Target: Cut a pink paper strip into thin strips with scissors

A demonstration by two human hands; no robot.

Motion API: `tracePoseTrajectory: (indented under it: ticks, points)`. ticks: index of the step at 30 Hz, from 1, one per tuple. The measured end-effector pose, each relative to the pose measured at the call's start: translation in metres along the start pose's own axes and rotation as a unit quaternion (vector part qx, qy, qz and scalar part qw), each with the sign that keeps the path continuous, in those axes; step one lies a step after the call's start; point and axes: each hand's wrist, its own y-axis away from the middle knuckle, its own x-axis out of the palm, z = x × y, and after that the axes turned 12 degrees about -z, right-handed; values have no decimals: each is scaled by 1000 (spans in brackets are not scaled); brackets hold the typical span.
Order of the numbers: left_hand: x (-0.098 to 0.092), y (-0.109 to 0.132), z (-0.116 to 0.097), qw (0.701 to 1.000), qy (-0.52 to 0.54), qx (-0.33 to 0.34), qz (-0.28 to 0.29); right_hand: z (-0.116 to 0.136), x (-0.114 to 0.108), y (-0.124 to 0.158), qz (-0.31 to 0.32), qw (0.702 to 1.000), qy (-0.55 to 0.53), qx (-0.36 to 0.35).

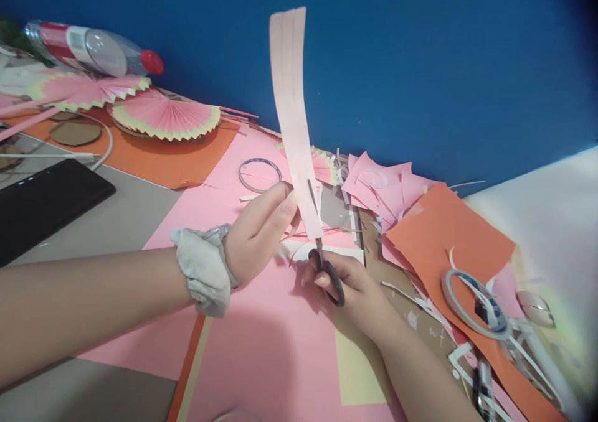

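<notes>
A long pale pink paper strip (pixel 290 92) with lengthwise lines stands upright in front of the blue wall. My left hand (pixel 264 226) pinches its left edge near the lower end; a grey scrunchie (pixel 203 276) is round that wrist. In my right hand (pixel 348 285) is a pair of black-handled scissors (pixel 334 283), with fingers in the loops. The blades point up along the lower part of the strip, one in front of the paper. Pink paper sheets (pixel 247 353) lie beneath both hands.
Folded pink paper fans (pixel 168 117) and a plastic bottle (pixel 112 51) lie at the back left, a black phone (pixel 56 204) nearer. A tape roll (pixel 260 174) lies behind my left hand. Orange paper (pixel 455 235), pink scraps (pixel 383 188) and another tape roll (pixel 451 291) are on the right.
</notes>
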Motion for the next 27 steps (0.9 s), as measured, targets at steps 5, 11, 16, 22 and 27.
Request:
tracePoseTrajectory:
  ticks: [5, 11, 16, 22, 27]
  points:
    - [-2, -2, -3, 998, -59, 10, -13, 3, -1, -1, 12, 1000, 27, 3]
    - [-1, -1, -1, 997, -66, 15, -21, 2, -1, 0, 14, 999, 30, 7]
    - [-1, -2, -1, 997, -72, 26, -15, 2, 0, 0, 13, 1000, 26, 2]
    - [-1, -2, -2, 997, -71, 11, -15, 2, 0, 0, 12, 1000, 16, 5]
    - [-1, -1, -1, 998, -58, 11, -15, 1, -1, 0, 4, 1000, 24, 4]
